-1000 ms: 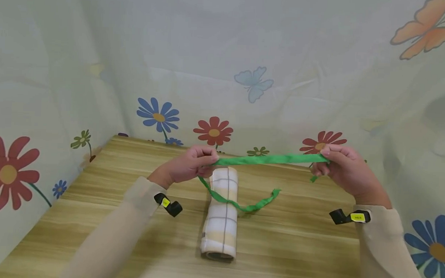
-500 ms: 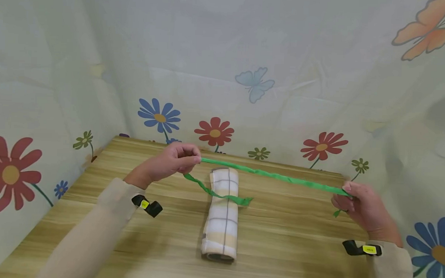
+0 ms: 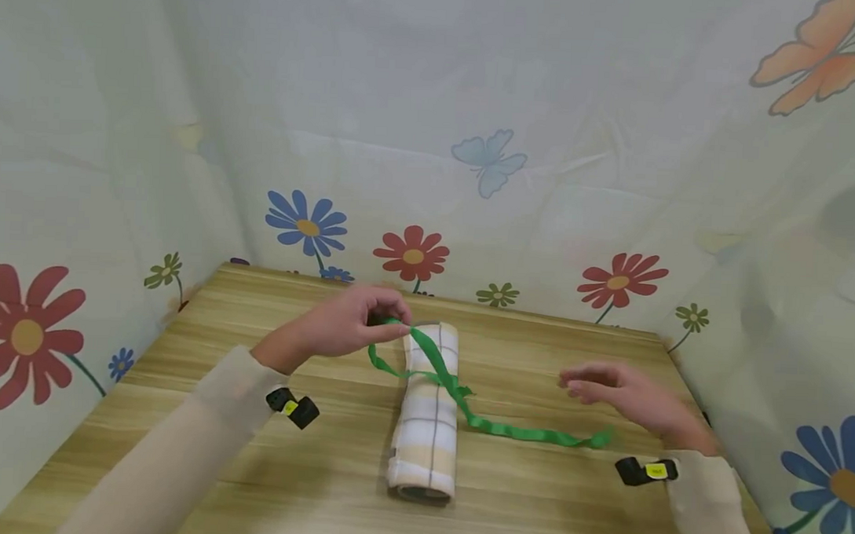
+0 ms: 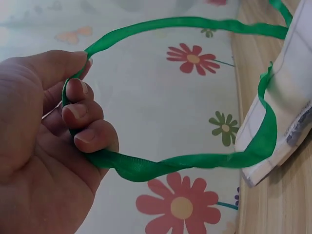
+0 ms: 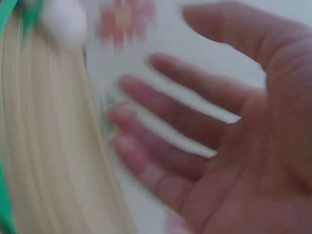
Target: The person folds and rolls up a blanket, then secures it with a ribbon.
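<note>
My left hand [image 3: 351, 319] pinches a green ribbon [image 4: 161, 166] between thumb and forefinger, and the ribbon also runs across the curled fingers in the left wrist view. From there one length drapes over a rolled checked cloth [image 3: 424, 440] and trails rightward, its far end blurred. Another length crosses the roll and ends just past its right side. The white and cream roll lies lengthwise on the table, below and right of the left hand. My right hand [image 5: 219, 107] holds nothing; its fingers are spread and slightly bent, above the table to the right of the roll.
The wood-grain table [image 3: 307, 467] ends at a back edge against a pale curtain [image 3: 377, 84] printed with flowers and butterflies. Curtain also hangs along the left and right sides. Each wrist wears a small black camera, such as the left wrist camera [image 3: 291, 408].
The right hand has let go of the ribbon and moved a little left. The ribbon, stretched taut between both hands before, now falls slack over the roll. The left hand has shifted slightly right.
</note>
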`<state>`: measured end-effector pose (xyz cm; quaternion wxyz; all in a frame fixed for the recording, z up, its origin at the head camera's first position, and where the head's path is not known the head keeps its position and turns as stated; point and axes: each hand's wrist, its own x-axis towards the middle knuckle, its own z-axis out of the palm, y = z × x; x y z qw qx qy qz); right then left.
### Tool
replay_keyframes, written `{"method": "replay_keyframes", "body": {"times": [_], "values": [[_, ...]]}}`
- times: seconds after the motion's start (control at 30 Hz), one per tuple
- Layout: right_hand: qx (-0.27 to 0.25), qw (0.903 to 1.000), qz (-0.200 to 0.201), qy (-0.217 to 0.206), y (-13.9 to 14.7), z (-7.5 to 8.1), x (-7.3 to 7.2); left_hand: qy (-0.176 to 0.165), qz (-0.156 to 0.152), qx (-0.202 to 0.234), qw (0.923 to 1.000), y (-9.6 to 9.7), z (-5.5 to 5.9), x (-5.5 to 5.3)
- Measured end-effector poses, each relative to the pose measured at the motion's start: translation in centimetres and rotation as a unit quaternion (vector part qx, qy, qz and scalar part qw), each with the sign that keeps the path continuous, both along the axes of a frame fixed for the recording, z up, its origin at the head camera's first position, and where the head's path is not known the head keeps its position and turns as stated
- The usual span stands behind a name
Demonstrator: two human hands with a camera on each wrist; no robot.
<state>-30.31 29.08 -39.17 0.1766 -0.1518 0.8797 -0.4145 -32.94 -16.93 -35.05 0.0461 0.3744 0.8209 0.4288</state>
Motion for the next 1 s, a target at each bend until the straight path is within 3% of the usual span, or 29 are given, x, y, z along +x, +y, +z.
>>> {"method": "replay_keyframes", "body": {"times": [0.1,0.17,0.3,0.37,0.43,0.5,0.6,0.73,0.87,1.0], "values": [[-0.075,0.9946,0.034,0.063,-6.1,0.9,-0.4,0.017,0.005,-0.007,0.9998,0.8,-0.3,0.4],[-0.132,0.9869,0.057,0.073,-10.1,1.3,-0.4,0.03,0.007,-0.005,0.9995,1.2,-0.7,0.5],[-0.194,0.9774,0.084,0.004,-15.7,1.0,-0.4,0.057,0.008,0.018,0.9982,1.9,-1.8,0.4],[-0.2,0.9753,0.087,-0.036,-17.0,0.5,-0.6,0.071,0.014,0.035,0.9968,2.0,-2.3,0.4],[-0.192,0.9762,0.089,-0.048,-17.3,0.2,-0.9,0.066,0.011,0.051,0.9965,2.1,-2.9,0.4],[-0.182,0.9773,0.104,-0.032,-17.2,0.4,-1.2,0.037,-0.003,0.063,0.9974,2.0,-3.3,0.4],[-0.148,0.9774,0.149,0.018,-16.6,1.8,-1.5,-0.039,-0.044,0.069,0.9959,2.1,-3.8,0.5],[-0.086,0.9673,0.225,0.081,-16.4,4.6,-1.6,-0.125,-0.095,0.08,0.9843,3.3,-4.3,0.6],[-0.037,0.9564,0.265,0.117,-16.3,6.6,-1.7,-0.158,-0.131,0.127,0.9705,5.0,-4.6,0.9],[-0.035,0.9537,0.274,0.12,-15.8,7.6,-1.6,-0.176,-0.14,0.194,0.955,5.9,-4.9,1.2]]}}
